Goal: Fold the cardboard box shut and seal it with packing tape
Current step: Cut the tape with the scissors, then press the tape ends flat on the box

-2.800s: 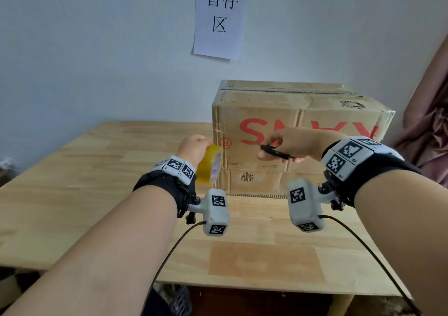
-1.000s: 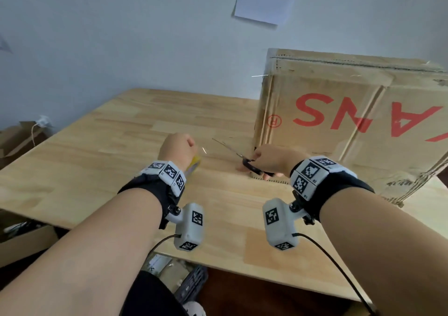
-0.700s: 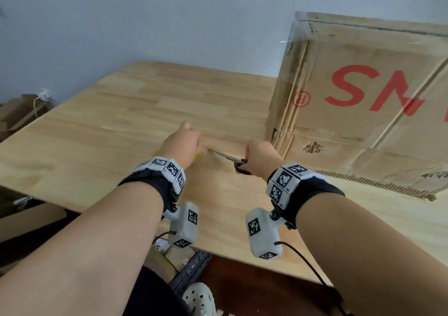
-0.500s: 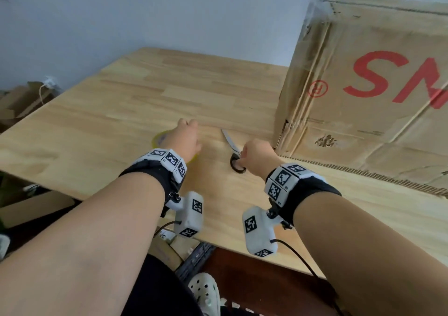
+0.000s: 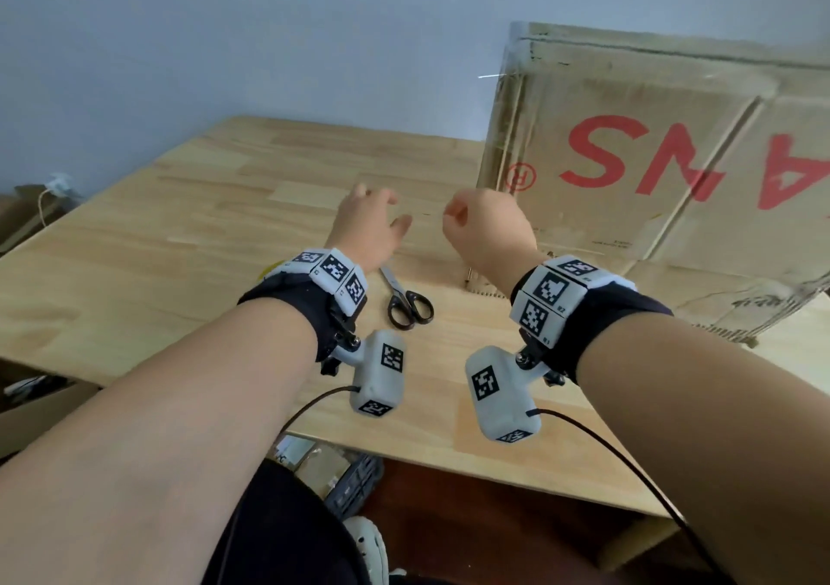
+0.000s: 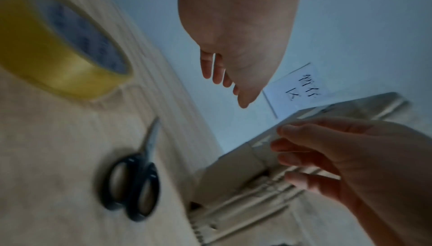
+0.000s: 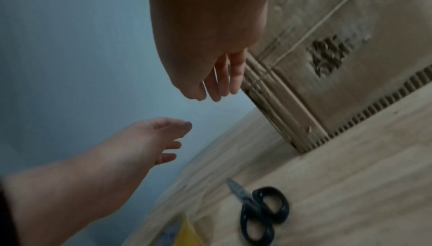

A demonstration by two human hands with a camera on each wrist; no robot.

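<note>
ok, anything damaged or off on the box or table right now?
The cardboard box looks worn: its red lettering is upside down, a patch of the surface is torn away near the bottom left, and the fluted bottom edge is exposed. The scissors and tape roll lie on the table, neither hand holding them.

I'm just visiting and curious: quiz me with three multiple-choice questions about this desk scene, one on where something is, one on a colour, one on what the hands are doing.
1. Where do the scissors lie?
A. on the wooden table
B. on top of the cardboard box
C. in a hand

2. What colour is the roll of packing tape?
A. red
B. yellow
C. black

3. What do the left hand and right hand hold?
A. scissors
B. tape
C. nothing

Answers:
1. A: they rest flat between the wrists.
2. B: the left wrist view shows it.
3. C: both hands hover empty above the table.
</note>
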